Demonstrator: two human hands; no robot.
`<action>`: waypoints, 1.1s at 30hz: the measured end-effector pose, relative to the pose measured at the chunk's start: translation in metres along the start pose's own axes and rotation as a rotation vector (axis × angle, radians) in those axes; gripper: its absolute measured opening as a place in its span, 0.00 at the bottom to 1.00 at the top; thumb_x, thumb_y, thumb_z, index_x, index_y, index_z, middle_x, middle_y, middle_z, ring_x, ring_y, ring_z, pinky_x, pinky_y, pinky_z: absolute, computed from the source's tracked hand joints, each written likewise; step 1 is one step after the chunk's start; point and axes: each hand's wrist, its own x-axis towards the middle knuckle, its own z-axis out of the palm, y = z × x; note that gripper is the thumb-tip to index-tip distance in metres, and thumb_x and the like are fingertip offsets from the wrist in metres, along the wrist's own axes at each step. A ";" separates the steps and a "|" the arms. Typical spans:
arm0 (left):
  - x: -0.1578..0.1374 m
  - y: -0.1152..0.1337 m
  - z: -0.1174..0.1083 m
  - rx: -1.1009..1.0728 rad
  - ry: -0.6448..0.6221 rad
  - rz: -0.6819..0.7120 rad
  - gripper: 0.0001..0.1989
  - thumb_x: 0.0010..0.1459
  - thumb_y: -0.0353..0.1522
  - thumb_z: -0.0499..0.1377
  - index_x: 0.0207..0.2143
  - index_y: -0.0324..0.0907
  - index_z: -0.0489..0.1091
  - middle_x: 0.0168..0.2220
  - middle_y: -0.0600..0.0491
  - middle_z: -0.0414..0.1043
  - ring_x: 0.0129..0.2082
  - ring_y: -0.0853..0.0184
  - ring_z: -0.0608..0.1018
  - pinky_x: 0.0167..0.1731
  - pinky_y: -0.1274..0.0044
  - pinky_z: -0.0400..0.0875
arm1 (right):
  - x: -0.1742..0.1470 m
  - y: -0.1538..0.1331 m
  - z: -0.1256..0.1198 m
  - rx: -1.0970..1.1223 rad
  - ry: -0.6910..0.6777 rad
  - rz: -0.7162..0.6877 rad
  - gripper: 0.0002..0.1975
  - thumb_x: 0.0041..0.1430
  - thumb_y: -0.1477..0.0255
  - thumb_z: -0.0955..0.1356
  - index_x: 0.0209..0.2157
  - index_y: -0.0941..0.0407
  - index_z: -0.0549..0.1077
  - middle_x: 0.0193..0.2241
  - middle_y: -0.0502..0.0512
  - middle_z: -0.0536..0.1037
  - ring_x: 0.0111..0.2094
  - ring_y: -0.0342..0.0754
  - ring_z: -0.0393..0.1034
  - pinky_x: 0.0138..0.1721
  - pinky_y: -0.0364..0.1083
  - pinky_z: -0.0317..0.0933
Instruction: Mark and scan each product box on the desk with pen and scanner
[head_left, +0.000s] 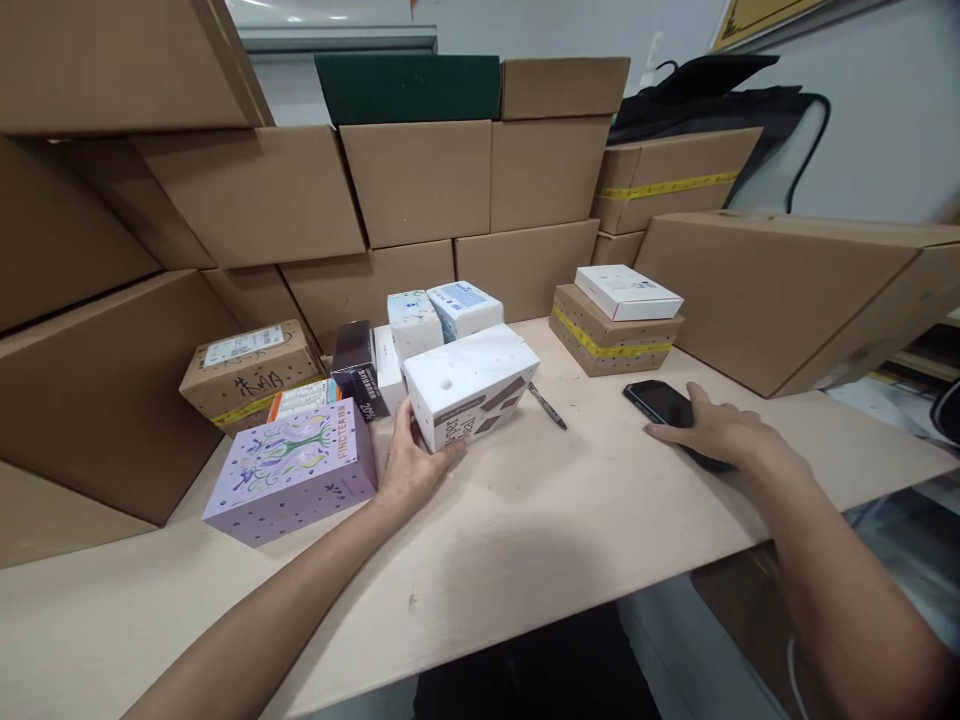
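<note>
My left hand [416, 458] grips the near left corner of a white box [472, 370] with brown print, its thumb along the lower front edge and fingers at the left end. Across a dark smartphone [660, 402] lies my right hand [712, 428], thumb at the near edge and fingers at the far edge; the palm hides part of the phone. A pen [547, 405] lies just right of the white box. Behind that box stand two white-and-blue tissue packs [415, 322]. A dark box [355, 365] and a purple tea box [292, 470] sit to the left.
Large cardboard boxes [416, 185] are stacked along the back and left of the table [525, 540]. A flat white box [628, 291] rests on a yellow-taped carton [611, 345]. Another taped carton [247, 365] is at left. A big carton [795, 290] leans at the right.
</note>
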 end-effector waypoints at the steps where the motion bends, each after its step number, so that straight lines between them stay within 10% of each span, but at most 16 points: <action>1: 0.000 0.000 0.000 0.003 0.004 0.008 0.44 0.41 0.35 0.73 0.58 0.44 0.57 0.53 0.46 0.71 0.54 0.52 0.75 0.55 0.58 0.71 | 0.001 -0.002 0.002 0.014 -0.019 0.016 0.54 0.47 0.37 0.65 0.65 0.60 0.57 0.48 0.80 0.73 0.50 0.77 0.68 0.42 0.63 0.63; 23: -0.001 -0.004 0.001 -0.039 -0.006 0.010 0.45 0.42 0.34 0.72 0.60 0.44 0.55 0.56 0.45 0.70 0.56 0.55 0.74 0.57 0.61 0.68 | 0.006 -0.045 -0.001 0.121 0.034 0.121 0.36 0.53 0.50 0.66 0.59 0.56 0.63 0.52 0.76 0.71 0.55 0.76 0.61 0.46 0.67 0.61; 28: -0.001 -0.005 0.000 -0.018 -0.005 0.007 0.45 0.42 0.34 0.72 0.60 0.44 0.55 0.55 0.45 0.70 0.56 0.54 0.74 0.57 0.60 0.69 | -0.023 -0.050 -0.011 0.322 0.186 0.001 0.42 0.56 0.50 0.66 0.66 0.57 0.57 0.51 0.80 0.72 0.55 0.79 0.62 0.43 0.65 0.61; 33: -0.003 -0.007 0.001 -0.003 0.008 0.036 0.45 0.43 0.33 0.72 0.61 0.45 0.55 0.57 0.45 0.69 0.57 0.55 0.73 0.57 0.61 0.68 | -0.068 -0.078 -0.010 0.732 0.377 -0.115 0.40 0.55 0.57 0.69 0.67 0.49 0.55 0.56 0.64 0.72 0.57 0.65 0.66 0.55 0.60 0.61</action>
